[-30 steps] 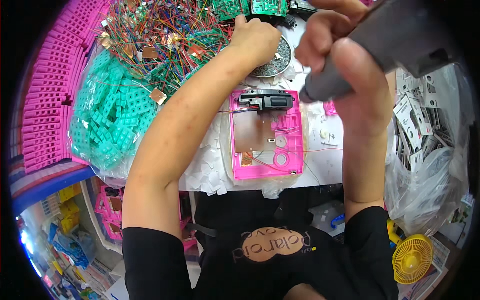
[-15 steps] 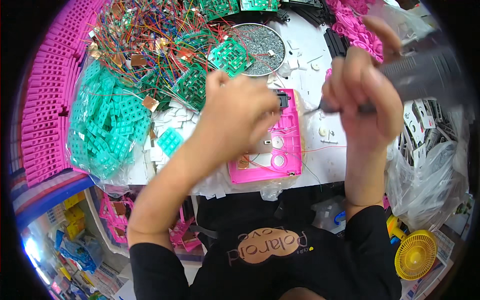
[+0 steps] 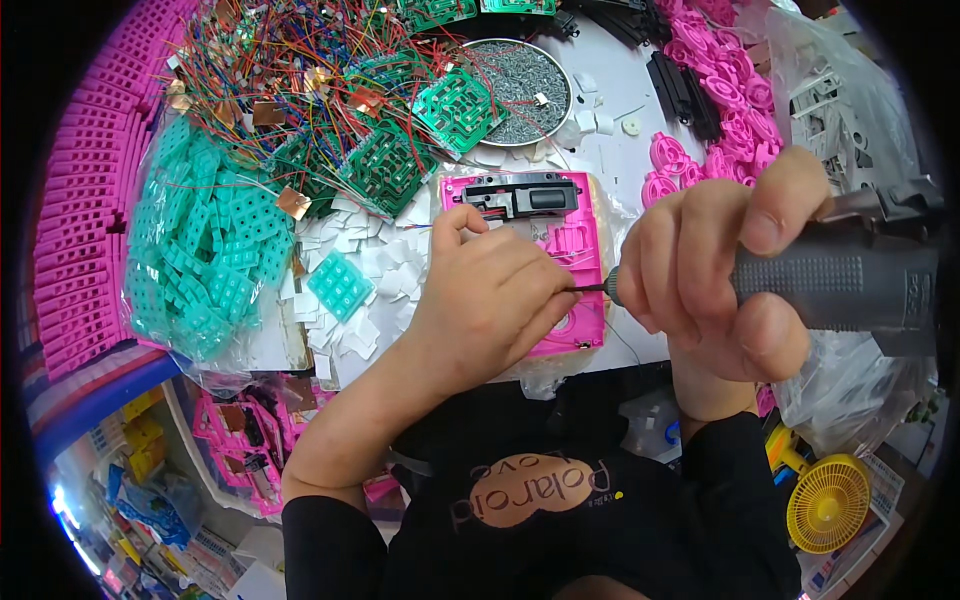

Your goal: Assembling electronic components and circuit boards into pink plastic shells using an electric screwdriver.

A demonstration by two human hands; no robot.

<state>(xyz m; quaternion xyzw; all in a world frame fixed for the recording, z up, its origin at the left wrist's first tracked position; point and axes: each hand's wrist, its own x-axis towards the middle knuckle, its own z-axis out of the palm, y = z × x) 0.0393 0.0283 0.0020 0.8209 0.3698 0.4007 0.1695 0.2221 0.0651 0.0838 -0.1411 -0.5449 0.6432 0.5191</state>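
My right hand (image 3: 715, 260) grips a dark grey power screwdriver (image 3: 850, 288), which lies level with its thin bit pointing left. The bit's tip reaches the fingers of my left hand (image 3: 495, 290), over a pink plastic housing (image 3: 588, 240). The left fingers are curled together at the tip; what they hold, if anything, is hidden. Along the housing's far edge sits a black plastic part (image 3: 520, 198). My left hand covers much of the housing's middle and near left side.
Green circuit boards (image 3: 385, 165) with tangled wires lie at the far left, beside a round tray of screws (image 3: 515, 90). Turquoise keypads (image 3: 205, 250) fill a bag at left. White paper pieces (image 3: 390, 265) lie nearer; pink rings (image 3: 715, 70) and black parts (image 3: 685, 95) are far right.
The screwdriver has swung down and left, its bit now meeting my left fingers. My left hand has shifted slightly nearer, uncovering the black part at the housing's far edge.
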